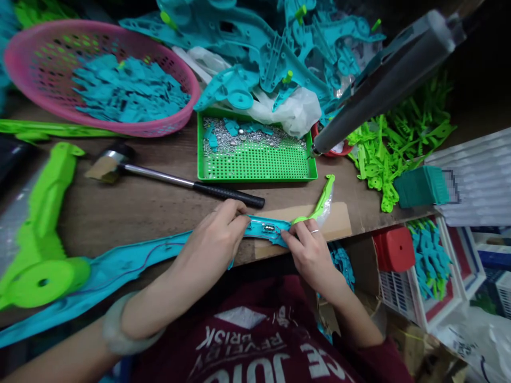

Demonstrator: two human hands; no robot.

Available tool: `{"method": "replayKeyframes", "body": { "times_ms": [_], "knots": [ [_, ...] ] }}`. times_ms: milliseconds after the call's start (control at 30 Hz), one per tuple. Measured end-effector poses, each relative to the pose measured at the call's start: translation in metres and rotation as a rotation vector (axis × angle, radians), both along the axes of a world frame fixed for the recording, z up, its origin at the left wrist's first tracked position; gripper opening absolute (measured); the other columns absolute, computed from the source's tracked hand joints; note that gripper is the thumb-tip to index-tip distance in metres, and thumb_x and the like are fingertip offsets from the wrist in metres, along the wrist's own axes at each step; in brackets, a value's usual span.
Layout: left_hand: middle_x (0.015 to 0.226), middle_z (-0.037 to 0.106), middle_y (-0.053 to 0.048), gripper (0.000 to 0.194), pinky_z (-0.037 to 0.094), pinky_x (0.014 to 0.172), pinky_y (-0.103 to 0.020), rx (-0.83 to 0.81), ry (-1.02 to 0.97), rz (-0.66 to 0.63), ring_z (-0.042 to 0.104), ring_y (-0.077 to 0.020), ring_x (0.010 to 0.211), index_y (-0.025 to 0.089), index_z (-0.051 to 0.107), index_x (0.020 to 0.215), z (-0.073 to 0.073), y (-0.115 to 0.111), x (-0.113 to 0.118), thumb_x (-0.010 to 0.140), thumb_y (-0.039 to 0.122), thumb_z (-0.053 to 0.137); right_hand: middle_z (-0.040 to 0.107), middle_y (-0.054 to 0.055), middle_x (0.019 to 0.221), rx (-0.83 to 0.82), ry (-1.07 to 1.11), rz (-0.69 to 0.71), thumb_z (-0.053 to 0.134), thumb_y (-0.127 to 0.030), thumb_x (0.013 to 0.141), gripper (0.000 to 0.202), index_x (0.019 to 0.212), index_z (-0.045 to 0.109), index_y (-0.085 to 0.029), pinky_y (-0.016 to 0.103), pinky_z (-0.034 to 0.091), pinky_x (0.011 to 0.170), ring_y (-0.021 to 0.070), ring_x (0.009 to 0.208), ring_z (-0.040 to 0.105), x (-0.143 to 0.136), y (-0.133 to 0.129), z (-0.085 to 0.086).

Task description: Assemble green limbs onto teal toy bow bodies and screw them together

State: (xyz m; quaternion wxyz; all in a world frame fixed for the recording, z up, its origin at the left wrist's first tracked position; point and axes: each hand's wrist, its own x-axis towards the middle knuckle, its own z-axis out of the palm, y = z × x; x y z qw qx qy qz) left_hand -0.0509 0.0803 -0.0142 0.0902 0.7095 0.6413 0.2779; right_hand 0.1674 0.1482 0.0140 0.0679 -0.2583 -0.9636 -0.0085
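A long blue plastic shell [159, 249] lies along the table's front edge, its hollow side up. A thin wire runs along its left stretch, and a small metal, spring-like part [269, 228] sits inside near its right end. My left hand [217, 234] is closed, its fingertips pinching at the shell to the left of that metal part. Closed at the shell's right end is my right hand [311, 249], thumb and forefinger together. Both palms hide what else the fingers may touch. A green plastic arm [323, 199] joins the shell's right end; a larger green piece [43, 239] is at its left.
Behind the shell lies a hammer [159, 176]. A green perforated tray [257, 180] holds screws; a pink basket [99, 32] holds blue parts. A grey cylindrical tool [387, 80] hangs slanted at right. Cardboard [337, 219] lies under the right end. Green parts [379, 154] are heaped at right.
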Motion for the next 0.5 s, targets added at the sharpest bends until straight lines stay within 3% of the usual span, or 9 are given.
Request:
{"method": "replayKeyframes", "body": {
  "times_ms": [100, 333, 500],
  "knots": [
    [0.101, 0.057, -0.011, 0.034, 0.051, 0.077, -0.037, -0.033, 0.027, 0.011, 0.056, -0.0248, 0.092, 0.015, 0.064, 0.085, -0.001, 0.004, 0.000, 0.100, 0.018, 0.034, 0.061, 0.010, 0.091, -0.008, -0.025, 0.048, 0.049, -0.010, 0.099, 0.024, 0.108, 0.071, -0.010, 0.037, 0.049, 0.077, 0.0245, 0.086, 0.045, 0.002, 0.004, 0.002],
    [0.102, 0.063, -0.011, 0.033, 0.052, 0.071, -0.036, -0.025, 0.242, -0.208, 0.059, -0.0261, 0.090, 0.015, 0.067, 0.092, 0.006, 0.006, -0.014, 0.095, 0.008, 0.035, 0.062, 0.012, 0.095, 0.020, -0.072, 0.126, 0.047, -0.010, 0.099, 0.026, 0.113, 0.069, -0.008, 0.039, 0.051, 0.080, 0.0266, 0.091, 0.047, 0.008, 0.007, 0.005],
    [0.101, 0.065, -0.015, 0.039, 0.054, 0.068, -0.039, 0.046, 0.323, -0.255, 0.061, -0.0295, 0.088, 0.010, 0.070, 0.101, 0.008, 0.005, -0.019, 0.094, 0.005, 0.032, 0.061, 0.013, 0.096, 0.002, -0.113, 0.248, 0.039, -0.012, 0.103, 0.030, 0.112, 0.067, -0.008, 0.039, 0.050, 0.080, 0.0256, 0.091, 0.046, 0.011, 0.019, 0.010]
  ]
}}
